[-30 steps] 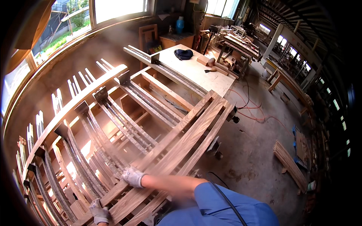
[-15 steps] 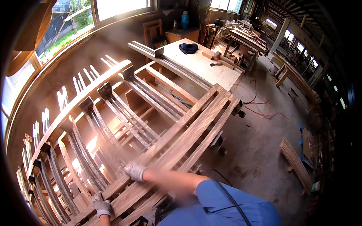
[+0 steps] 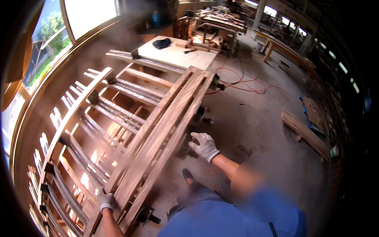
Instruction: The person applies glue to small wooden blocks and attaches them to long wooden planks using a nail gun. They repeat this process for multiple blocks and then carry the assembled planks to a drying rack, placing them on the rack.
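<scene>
A long stack of wooden boards (image 3: 166, 126) lies across a clamp rack (image 3: 98, 114). The left hand (image 3: 106, 200) grips its near end; the right hand (image 3: 204, 147) hangs loose, fingers spread, just beside its edge. With one-handed support, the boards could slide off.
</scene>
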The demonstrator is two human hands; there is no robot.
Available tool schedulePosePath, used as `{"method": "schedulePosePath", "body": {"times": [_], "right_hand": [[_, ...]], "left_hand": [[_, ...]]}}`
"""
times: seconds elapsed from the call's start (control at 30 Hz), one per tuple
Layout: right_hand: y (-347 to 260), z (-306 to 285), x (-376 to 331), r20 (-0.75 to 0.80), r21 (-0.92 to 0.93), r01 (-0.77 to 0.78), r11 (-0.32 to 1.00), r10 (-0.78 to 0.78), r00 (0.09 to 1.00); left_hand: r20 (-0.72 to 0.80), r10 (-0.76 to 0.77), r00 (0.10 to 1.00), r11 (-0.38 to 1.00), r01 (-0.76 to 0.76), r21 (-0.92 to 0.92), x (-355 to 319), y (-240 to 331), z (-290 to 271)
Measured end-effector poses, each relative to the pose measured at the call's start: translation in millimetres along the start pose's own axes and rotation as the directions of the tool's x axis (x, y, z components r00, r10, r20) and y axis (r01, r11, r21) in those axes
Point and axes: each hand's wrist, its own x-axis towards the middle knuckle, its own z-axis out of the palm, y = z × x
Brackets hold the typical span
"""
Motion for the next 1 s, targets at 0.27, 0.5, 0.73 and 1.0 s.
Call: {"method": "schedulePosePath", "body": {"times": [0.27, 0.5, 0.73, 1.0], "right_hand": [[151, -105, -117, -0.320, 0.299, -0.574, 0.763, 0.646, 0.693], [182, -167, -145, -0.349, 0.392, -0.581, 0.714, 0.699, 0.624], [274, -288, -166, -0.360, 0.446, -0.643, 0.623, 0.782, 0.508], [376, -353, -189, -0.285, 0.462, -0.808, 0.366, 0.924, 0.256]], "left_hand": [[-0.265, 0.316, 0.911, 0.847, -0.397, -0.354, -61, 135, 16], [0.302, 0.752, 0.585, 0.590, -0.394, -0.705, -239, 376, 187], [0.624, 0.718, 0.308, 0.679, -0.509, -0.530, -272, 490, 306], [0.803, 0.567, 0.185, 0.290, -0.957, 0.016, -186, 469, 426]]}}
